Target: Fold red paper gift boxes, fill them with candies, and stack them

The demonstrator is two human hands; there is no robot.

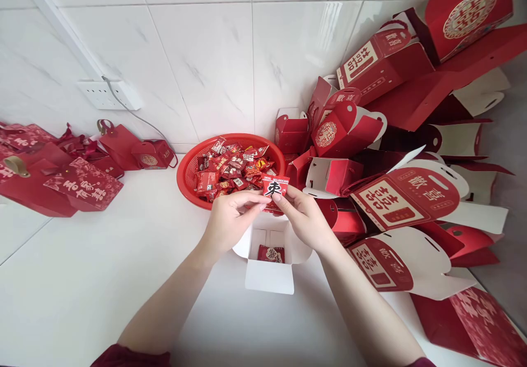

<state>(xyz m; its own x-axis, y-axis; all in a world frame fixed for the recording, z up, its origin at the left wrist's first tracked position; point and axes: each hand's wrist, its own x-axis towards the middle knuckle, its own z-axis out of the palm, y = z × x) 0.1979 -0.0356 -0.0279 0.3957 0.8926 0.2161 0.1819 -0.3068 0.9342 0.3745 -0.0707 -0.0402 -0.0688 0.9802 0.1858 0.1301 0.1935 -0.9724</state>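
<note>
A small red candy packet [272, 186] with a black character on white is pinched between both hands. My left hand [230, 216] grips its left side, thumb and fingers closed together. On its right side, my right hand [302, 216] has the thumb pressed over the front. Below the hands stands an open gift box [269, 276], its white inside showing and its flaps spread out. One dark red packet [271, 254] lies in that box. Just behind the hands is a red plastic basket [184, 178] full of wrapped sweets [230, 169].
Many red gift boxes [405, 197] are piled along the right side, several with open tops. Red gift bags and boxes [88, 186] stand at the left by the wall. A socket strip [109, 95] with a grey cable is on the tiled wall above the white table [102, 268].
</note>
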